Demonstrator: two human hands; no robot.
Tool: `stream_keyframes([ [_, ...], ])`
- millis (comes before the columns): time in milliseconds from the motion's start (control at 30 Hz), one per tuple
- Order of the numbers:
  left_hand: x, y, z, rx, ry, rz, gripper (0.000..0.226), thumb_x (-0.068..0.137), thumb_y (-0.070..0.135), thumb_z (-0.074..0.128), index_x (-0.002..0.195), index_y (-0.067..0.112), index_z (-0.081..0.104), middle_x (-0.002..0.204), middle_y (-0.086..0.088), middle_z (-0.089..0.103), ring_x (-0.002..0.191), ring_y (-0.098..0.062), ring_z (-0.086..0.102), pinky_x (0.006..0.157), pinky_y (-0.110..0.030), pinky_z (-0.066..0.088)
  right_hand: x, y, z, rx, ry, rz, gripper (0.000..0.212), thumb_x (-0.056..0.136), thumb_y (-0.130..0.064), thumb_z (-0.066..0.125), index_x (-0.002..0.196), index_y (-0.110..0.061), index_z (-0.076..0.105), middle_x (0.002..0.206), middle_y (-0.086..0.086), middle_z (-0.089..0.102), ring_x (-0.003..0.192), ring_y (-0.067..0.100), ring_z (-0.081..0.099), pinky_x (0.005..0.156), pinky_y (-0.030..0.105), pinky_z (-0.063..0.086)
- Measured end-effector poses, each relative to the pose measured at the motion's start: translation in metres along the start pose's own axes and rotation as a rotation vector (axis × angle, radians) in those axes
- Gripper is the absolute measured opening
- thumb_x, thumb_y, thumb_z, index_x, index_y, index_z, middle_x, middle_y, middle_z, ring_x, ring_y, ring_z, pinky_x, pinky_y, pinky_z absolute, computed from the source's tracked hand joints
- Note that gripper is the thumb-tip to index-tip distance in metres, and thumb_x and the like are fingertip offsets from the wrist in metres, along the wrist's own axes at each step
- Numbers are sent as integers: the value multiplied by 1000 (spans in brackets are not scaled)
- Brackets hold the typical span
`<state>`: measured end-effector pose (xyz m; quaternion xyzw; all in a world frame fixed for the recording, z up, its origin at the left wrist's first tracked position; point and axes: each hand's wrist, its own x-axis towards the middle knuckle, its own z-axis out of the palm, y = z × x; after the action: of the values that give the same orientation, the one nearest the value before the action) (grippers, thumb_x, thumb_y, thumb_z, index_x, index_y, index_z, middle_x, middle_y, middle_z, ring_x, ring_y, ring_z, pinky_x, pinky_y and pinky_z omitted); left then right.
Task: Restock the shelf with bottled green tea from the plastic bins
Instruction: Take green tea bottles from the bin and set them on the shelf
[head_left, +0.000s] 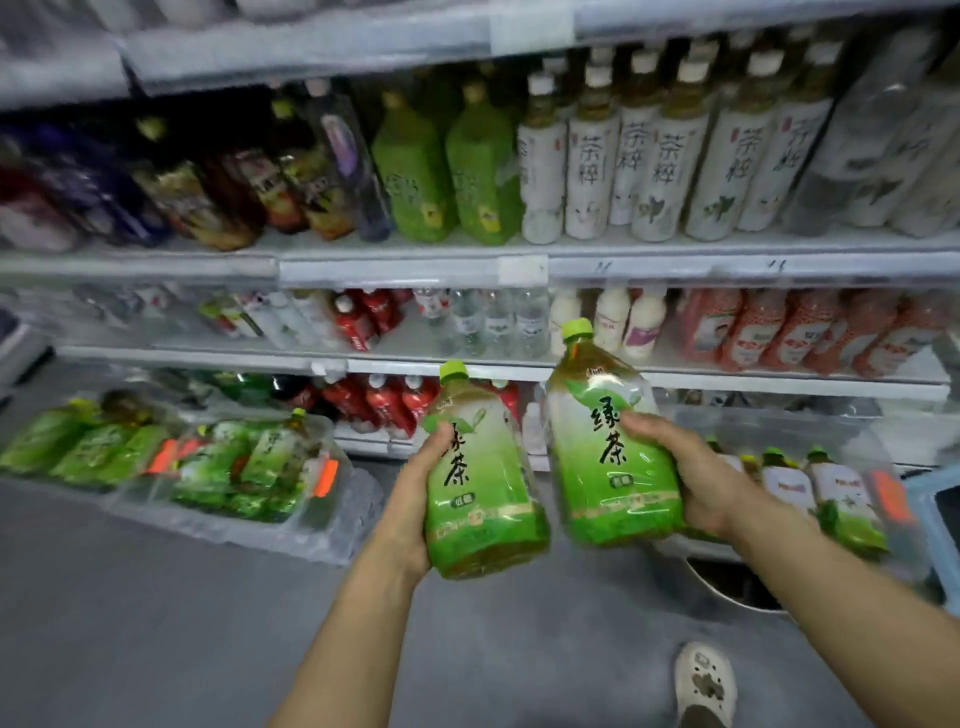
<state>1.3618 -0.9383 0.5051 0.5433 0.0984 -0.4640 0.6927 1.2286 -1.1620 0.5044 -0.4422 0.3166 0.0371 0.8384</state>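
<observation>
Slick plastic green tea bottles, one (483, 483) clamped in my left grip (415, 499), one (608, 447) in my right grip (696, 478), are held below the shelf (415, 270); lifting both, either could slip or topple its neighbours.

Upper shelf (415, 270): bottles packed side by side across the front. Green tea row (447, 166): two bottles at the front, dark bottles (270, 187) left, white-label bottles (649, 171) right. Floor (156, 623): open in the middle between two plastic bins (332, 535).
</observation>
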Motion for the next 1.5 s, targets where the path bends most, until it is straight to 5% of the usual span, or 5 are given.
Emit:
stream_keyframes([
  [233,-86,89,-90,87,76,286,99,54,58,92,136,13,58,127,-22,67,116,-44,64,98,-66,48,-19,-13,158,-16,-153,-114,76,21,-54,93,86,-16,79,90,14,75,73,28,73,63,41,61],
  [400,-116,158,-125,81,143,455,90,57,51,88,131,9,61,116,-23,71,108,-46,67,90,-61,55,-10,-50,253,-147,-213,-231,41,72,-44,67,95,-10,67,78,11,75,63,24,72,55,34,60],
  [600,-132,253,-166,113,128,599,69,75,40,82,130,4,60,111,-24,72,85,-35,72,70,-45,60,23,-100,343,-268,-235,-369,50,69,-47,64,98,-8,69,87,15,75,68,28,71,62,37,60],
  [933,-112,435,-218,204,109,852,81,59,46,86,125,6,59,113,-26,71,94,-42,70,87,-63,56,114,-186,482,-289,-293,-536,99,36,-55,88,112,5,67,107,31,68,94,47,65,88,60,52],
  [1500,-93,665,-337,96,-168,1020,70,74,41,77,132,5,60,122,-28,66,102,-44,67,85,-61,57,172,-281,692,-364,-211,-968,74,57,-54,74,107,-1,69,98,21,73,80,36,71,73,51,60],
])
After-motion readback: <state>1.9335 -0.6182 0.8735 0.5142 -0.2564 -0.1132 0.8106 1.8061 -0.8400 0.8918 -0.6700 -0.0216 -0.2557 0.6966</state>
